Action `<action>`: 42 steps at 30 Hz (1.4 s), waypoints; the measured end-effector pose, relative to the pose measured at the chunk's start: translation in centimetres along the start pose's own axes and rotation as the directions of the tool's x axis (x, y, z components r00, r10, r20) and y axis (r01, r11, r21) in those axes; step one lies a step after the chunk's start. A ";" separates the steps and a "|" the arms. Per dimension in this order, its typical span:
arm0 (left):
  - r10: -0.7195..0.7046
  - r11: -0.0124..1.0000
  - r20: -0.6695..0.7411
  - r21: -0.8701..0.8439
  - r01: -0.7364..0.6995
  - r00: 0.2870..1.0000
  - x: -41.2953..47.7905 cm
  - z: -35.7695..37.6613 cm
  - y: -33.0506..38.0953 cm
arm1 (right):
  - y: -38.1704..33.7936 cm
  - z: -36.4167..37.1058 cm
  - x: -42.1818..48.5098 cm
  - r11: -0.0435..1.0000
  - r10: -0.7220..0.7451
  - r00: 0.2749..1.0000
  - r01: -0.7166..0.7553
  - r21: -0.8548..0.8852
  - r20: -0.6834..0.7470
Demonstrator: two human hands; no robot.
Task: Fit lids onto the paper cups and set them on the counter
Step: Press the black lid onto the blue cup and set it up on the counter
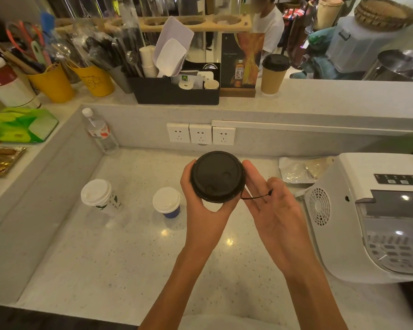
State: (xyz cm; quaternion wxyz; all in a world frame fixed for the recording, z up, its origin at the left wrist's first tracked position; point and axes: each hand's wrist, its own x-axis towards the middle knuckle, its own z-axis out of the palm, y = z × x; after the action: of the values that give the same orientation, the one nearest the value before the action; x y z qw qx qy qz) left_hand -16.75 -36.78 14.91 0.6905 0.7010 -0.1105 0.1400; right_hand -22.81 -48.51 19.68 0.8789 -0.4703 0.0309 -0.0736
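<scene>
A cup topped by a black lid (217, 176) hangs above the white counter (119, 253); the cup body is hidden under the lid. My left hand (198, 198) wraps around it from the left and below. My right hand (270, 206) touches the lid's right rim with its fingertips, palm up, fingers apart. A white-lidded patterned cup (98, 195) and a shorter white-lidded blue cup (167, 202) stand on the counter to the left. A brown cup with a black lid (274, 73) stands on the raised ledge (343, 96) at the back.
A white ice machine (372, 215) fills the right side. A foil bag (301, 169) lies behind it. A water bottle (99, 132) stands in the back left corner, wall sockets (200, 134) beside it. A black organiser (177, 89) and yellow buckets (53, 84) sit on the ledge.
</scene>
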 end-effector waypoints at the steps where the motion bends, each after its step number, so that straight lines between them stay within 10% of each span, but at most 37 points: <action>1: -0.034 0.999 -0.009 -0.026 0.034 0.999 0.0 0.1 -0.1 | -0.1 0.1 0.0 1.000 0.000 1.000 0.000 -0.002 0.011; 27: -0.033 0.986 0.006 0.163 0.032 0.999 0.2 0.0 0.7 | 0.2 -0.2 -0.2 0.995 -0.032 0.997 0.025 -0.092 -0.075; 35: 0.310 0.787 0.200 0.495 -0.368 0.930 0.0 0.2 1.6 | 1.3 -0.6 -0.4 0.926 -0.063 0.978 -0.017 -0.376 -0.199; 42: 0.328 0.719 0.242 0.563 -0.408 0.913 -0.1 0.1 1.8 | 1.0 -1.4 -0.2 0.909 0.002 0.987 -0.068 -0.412 -0.158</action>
State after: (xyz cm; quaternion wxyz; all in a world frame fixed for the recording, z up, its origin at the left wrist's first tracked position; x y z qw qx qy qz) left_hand -17.44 -36.89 16.54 0.3811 0.8547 -0.2403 0.2580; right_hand -23.06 -49.13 18.07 0.7548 -0.6388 0.1222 -0.0855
